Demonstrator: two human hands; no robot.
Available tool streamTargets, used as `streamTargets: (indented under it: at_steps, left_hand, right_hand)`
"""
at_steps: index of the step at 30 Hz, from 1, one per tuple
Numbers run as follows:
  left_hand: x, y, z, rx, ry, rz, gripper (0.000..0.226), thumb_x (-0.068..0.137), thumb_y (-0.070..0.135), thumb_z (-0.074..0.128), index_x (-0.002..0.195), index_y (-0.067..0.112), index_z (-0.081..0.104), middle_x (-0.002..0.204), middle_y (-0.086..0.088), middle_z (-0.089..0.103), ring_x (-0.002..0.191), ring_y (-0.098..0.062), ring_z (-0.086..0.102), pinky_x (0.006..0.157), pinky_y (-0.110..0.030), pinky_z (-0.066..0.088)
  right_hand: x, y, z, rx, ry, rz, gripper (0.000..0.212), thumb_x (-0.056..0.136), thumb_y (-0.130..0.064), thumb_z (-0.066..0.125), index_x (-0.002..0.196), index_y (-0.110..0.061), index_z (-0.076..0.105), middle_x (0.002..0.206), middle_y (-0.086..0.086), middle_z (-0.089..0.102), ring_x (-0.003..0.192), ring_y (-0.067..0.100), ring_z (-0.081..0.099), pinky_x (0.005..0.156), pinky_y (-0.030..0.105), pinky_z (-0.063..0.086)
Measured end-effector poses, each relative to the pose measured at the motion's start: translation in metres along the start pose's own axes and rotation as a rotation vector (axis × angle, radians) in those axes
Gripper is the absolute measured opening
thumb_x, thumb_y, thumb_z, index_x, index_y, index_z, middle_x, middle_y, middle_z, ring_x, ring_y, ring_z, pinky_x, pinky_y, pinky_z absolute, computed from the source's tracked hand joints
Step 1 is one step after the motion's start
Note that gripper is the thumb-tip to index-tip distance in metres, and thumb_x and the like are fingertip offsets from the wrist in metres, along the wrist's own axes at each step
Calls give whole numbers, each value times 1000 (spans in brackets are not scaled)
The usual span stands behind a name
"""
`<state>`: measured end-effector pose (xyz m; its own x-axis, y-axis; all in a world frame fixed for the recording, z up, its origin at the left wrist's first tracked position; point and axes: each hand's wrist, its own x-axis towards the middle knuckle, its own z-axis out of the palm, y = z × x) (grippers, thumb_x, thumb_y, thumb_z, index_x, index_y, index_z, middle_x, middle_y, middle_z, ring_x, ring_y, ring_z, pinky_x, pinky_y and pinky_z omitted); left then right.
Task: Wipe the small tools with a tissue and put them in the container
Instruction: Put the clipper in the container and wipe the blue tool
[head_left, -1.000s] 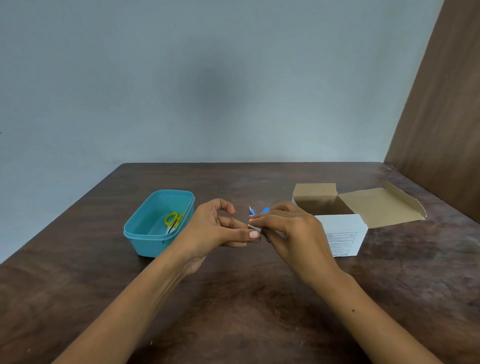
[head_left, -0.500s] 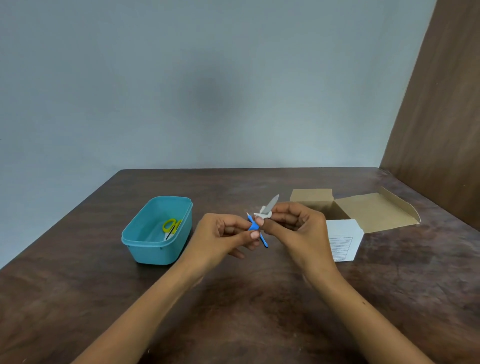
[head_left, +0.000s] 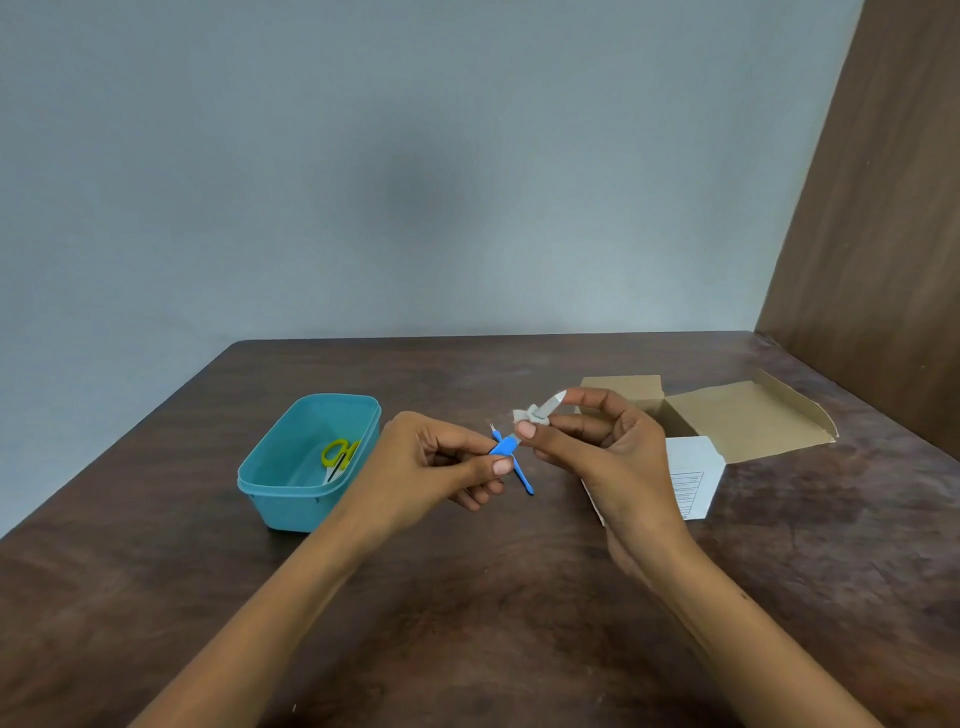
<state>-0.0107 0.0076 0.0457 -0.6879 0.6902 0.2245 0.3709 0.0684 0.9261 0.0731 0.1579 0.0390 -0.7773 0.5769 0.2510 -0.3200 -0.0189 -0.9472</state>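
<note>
Counted out: one teal container (head_left: 291, 486), one pair of yellow-handled scissors (head_left: 340, 457) lying inside it, two slim blue tools (head_left: 506, 447) crossed between my hands, one scrap of tissue (head_left: 527, 415), one open cardboard box (head_left: 737, 421) and one white printed leaflet (head_left: 693, 475). All of it sits on one dark wooden table (head_left: 467, 597).

My left hand (head_left: 436, 467) has its fingers curled in, thumb and forefinger pinching the blue handles where they cross; the lower handle end sticks out below my knuckles, held above the table. My right hand (head_left: 597, 447) is curled too, thumb and fingertips pinching the tissue round the grey metal blade of one tool, whose pale tip pokes out past my forefinger (the other tool's fine forked tip shows just left of the tissue).

The container stands toward the table's left edge, just beside my left wrist. The box lies toward the right edge, flaps spread, with the leaflet against its near side, partly behind my right hand.
</note>
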Motion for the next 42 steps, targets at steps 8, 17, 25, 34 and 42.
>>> streamTargets:
  at_steps: [8, 17, 25, 34, 42]
  left_hand:
    - [-1, -1, -1, 25, 0, 30, 12, 75, 17, 71, 86, 17, 76, 69, -10, 73, 60, -14, 68, 58, -23, 57]
    - [0, -2, -1, 5, 8, 41, 19, 70, 22, 71, 88, 18, 76, 68, -6, 73, 60, -14, 68, 60, -25, 58]
    - [0, 1, -4, 14, 1, 47, 23, 70, 22, 70, 91, 15, 75, 73, -8, 74, 63, -15, 69, 61, -22, 57]
    - [0, 0, -6, 3, -1, 42, 25, 70, 22, 71, 91, 12, 76, 71, -7, 73, 63, -14, 68, 61, -21, 56]
    - [0, 2, -8, 3, -8, 27, 22, 68, 24, 70, 88, 16, 76, 77, -14, 73, 63, -13, 68, 60, -20, 56]
  right_hand:
    - [-2, -2, 0, -13, -29, 20, 44, 63, -8, 83, 99, -11, 59, 73, 4, 75, 75, 17, 73, 70, 27, 57]
    - [0, -3, -1, -13, -11, -16, 40, 61, -7, 84, 94, -12, 60, 73, 7, 75, 74, 20, 73, 76, 39, 58]
    - [0, -3, -1, 20, 28, -45, 33, 61, -8, 82, 90, -7, 66, 72, 6, 74, 76, 21, 72, 76, 38, 58]
    - [1, -1, -1, 75, 50, -65, 22, 60, -6, 83, 78, -12, 72, 80, 12, 74, 78, 22, 72, 72, 32, 55]
    - [2, -2, -3, 92, 75, -80, 20, 63, -4, 80, 82, -9, 73, 83, 8, 75, 82, 21, 72, 72, 28, 57]
